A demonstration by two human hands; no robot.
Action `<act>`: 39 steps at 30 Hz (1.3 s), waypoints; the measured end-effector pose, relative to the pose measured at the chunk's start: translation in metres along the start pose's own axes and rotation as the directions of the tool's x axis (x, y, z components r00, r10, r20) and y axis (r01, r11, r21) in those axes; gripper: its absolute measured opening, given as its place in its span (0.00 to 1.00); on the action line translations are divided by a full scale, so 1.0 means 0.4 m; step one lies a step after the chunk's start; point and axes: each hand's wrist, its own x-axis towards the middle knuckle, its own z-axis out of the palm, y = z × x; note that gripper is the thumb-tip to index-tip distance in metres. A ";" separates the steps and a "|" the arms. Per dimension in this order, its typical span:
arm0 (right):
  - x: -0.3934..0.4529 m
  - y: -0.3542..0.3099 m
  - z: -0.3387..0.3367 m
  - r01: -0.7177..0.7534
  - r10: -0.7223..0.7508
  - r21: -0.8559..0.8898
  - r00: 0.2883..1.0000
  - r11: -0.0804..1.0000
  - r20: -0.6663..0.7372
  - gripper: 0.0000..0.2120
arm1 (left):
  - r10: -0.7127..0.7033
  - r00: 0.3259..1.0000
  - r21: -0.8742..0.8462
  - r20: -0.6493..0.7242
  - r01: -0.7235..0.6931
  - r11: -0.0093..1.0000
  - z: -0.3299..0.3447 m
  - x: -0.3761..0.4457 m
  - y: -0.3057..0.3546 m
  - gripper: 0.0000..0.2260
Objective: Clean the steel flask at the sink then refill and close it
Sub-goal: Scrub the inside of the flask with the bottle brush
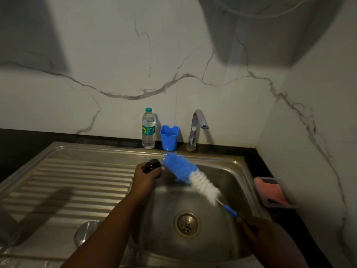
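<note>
My left hand [146, 176] is closed around a dark flask [152, 165] at the back left rim of the sink basin [228, 171]; my fingers hide most of the flask. My right hand [257, 231] grips the blue handle of a bottle brush [190, 176] over the basin. The brush's blue and white bristle head points up and left, and its blue tip sits right beside the flask's top. A round steel cap [86, 232] lies on the drainboard, partly hidden behind my left forearm.
A chrome tap [195, 130] stands behind the basin with no water running. A plastic water bottle [148, 128] and a blue cup [169, 137] stand at the wall. A pink soap tray [270, 192] sits on the counter at right. The ribbed drainboard [73, 182] stretches left.
</note>
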 end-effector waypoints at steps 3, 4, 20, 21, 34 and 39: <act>0.014 0.004 0.003 -0.010 0.010 0.033 1.000 0.999 0.014 0.11 | -0.368 0.919 -0.389 0.143 0.394 0.833 -0.003 0.009 0.010 0.24; 0.009 0.000 0.015 0.021 -0.023 0.046 0.999 0.999 0.033 0.11 | -0.410 0.892 -0.464 0.191 0.451 0.762 -0.004 0.013 0.014 0.27; -0.034 -0.032 0.051 0.120 -0.109 0.096 0.987 0.988 -0.118 0.29 | -0.299 0.875 -0.787 0.382 0.477 0.392 0.051 -0.021 0.056 0.18; -0.027 -0.028 0.068 0.129 -0.111 0.084 0.976 0.988 -0.189 0.32 | -0.294 0.878 -0.784 0.377 0.472 0.404 0.050 -0.020 0.055 0.16; -0.016 0.010 0.109 0.193 -0.187 0.025 0.969 0.981 -0.164 0.21 | -0.317 0.892 -0.801 0.323 0.436 0.410 0.035 0.005 0.028 0.15; 0.002 -0.004 0.085 0.349 -0.336 -0.010 0.896 0.937 -0.291 0.05 | -0.337 0.888 -0.822 0.313 0.431 0.373 0.047 0.007 0.042 0.19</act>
